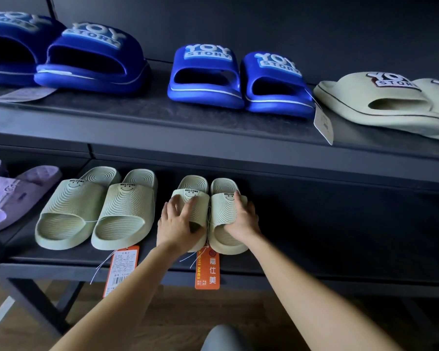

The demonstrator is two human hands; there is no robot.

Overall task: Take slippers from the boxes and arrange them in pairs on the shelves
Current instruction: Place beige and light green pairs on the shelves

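Dark two-tier shelving carries the display, and near the front of the lower shelf (314,239) sits a small pale green pair under your hands. Your left hand (179,224) grasps the left-hand slipper (191,195), fingers spread over its ribbed strap and thumb at the toe opening. Your right hand (241,219) grasps the right-hand slipper (222,214), fingers wrapped round its outer edge and thumb tucked into the opening.

The two slippers touch along their inner sides, heels to the back and toes at the shelf's front lip. That placing appears meant to match the larger pale green pair (96,211) just beside them on your left. Taking one slipper in each hand looks like the way to square them against each other. Each lies directly beneath its hand, resting on the shelf as far as can be judged. An orange tag (207,268) hangs between them over the edge.

On the upper shelf (162,117) stand blue YOY STORY slippers (238,79) and a cream pair (380,102).
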